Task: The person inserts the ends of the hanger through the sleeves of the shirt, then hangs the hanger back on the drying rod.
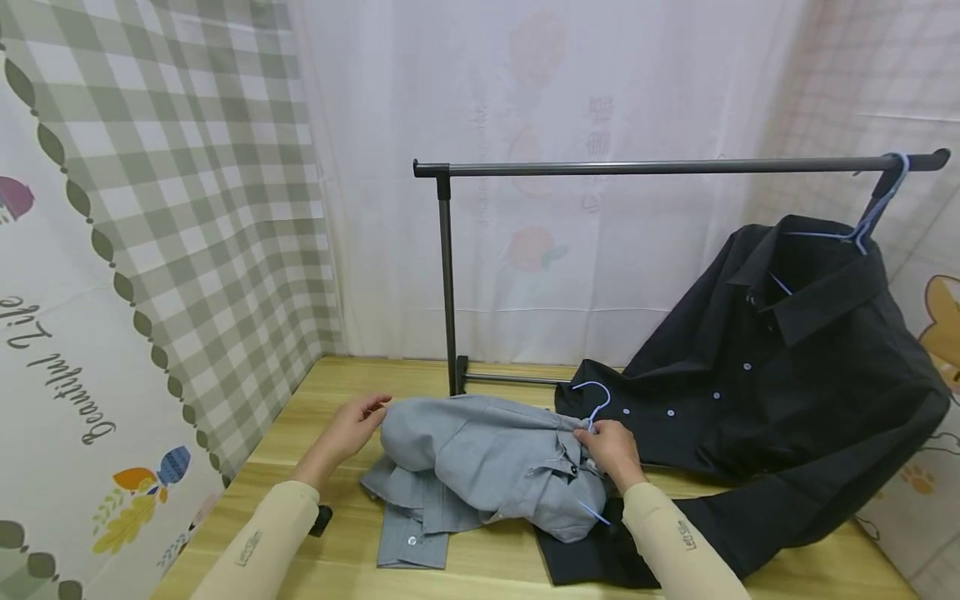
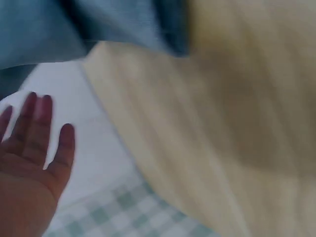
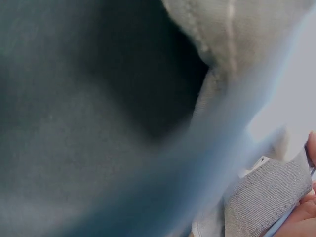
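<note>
A grey-blue shirt (image 1: 487, 458) lies bunched above the wooden table, a blue hanger (image 1: 597, 396) at its collar with the hook sticking up. My right hand (image 1: 613, 450) pinches the hanger and collar there; in the right wrist view its fingers (image 3: 301, 217) show at the edge beside the grey collar (image 3: 269, 197). My left hand (image 1: 352, 429) is beside the shirt's left end, fingers extended. The left wrist view shows that hand (image 2: 34, 163) with spread fingers, apart from the cloth (image 2: 118, 24).
A black rack (image 1: 637, 167) stands behind. A black shirt (image 1: 750, 358) hangs on a blue hanger (image 1: 873, 218) at its right end, its lower part and sleeve spread on the table (image 1: 352, 533). A small black object (image 1: 321, 521) lies by the left sleeve. Curtains surround the table.
</note>
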Demonstrator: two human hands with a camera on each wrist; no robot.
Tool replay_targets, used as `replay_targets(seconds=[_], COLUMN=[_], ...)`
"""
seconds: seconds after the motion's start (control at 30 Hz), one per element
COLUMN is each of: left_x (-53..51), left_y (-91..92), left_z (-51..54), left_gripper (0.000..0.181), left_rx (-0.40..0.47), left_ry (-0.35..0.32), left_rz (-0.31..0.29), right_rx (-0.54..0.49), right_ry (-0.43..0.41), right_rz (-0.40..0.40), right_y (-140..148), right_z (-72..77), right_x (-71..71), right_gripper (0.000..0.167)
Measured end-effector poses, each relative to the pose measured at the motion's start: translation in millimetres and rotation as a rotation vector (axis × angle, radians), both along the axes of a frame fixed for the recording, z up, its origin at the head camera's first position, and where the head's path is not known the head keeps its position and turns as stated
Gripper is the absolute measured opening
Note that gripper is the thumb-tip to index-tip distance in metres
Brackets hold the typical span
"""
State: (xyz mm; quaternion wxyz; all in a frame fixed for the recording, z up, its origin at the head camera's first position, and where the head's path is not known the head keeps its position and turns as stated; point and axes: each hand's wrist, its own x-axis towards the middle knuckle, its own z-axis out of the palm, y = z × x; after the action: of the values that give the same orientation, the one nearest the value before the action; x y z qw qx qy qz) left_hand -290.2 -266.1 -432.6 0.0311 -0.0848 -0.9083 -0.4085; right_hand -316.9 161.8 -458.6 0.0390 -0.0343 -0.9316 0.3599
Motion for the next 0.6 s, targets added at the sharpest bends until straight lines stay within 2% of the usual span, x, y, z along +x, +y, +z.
replay_targets(seconds=[0.07,0.17,0.23,0.3,0.43,0.5,0.6], left_x=[1.4,4.8,8.2,10.1,11.8,11.4,10.2], left_y=[-5.3,-8.2,-7.3,-4.0,2.4,3.8,1.6], left_z=[-12.4,-29.6,-38.2,-43.0,-45.2,-45.6,-42.6], left_gripper=[0.039,0.044,0.041,0.030,0.011,0.009,0.009], left_rx=[-0.035,-0.083,-0.115,-0.149,-0.221,-0.238,-0.209], left_ry=[-0.068,-0.163,-0.176,-0.143,-0.006,0.038,0.039], left_rz=[-0.001,-0.033,-0.071,-0.115,-0.179,-0.155,-0.052], right_rx=[-0.005,-0.018,-0.023,-0.024,-0.022,-0.024,-0.036], right_ry=[0.012,0.037,0.064,0.091,0.127,0.124,0.111], right_rz=[-0.005,-0.017,-0.027,-0.035,-0.052,-0.059,-0.072], right_y=[0.3,-0.1,-0.7,-1.0,-1.4,-1.6,-1.1], right_z=[-0.5,2.7,6.7,11.2,15.1,14.9,12.6], right_x=[-1.4,-2.7,-3.1,-2.9,-2.2,-1.4,-0.3], right_gripper=[0.042,0.039,0.038,0.037,0.036,0.035,0.033])
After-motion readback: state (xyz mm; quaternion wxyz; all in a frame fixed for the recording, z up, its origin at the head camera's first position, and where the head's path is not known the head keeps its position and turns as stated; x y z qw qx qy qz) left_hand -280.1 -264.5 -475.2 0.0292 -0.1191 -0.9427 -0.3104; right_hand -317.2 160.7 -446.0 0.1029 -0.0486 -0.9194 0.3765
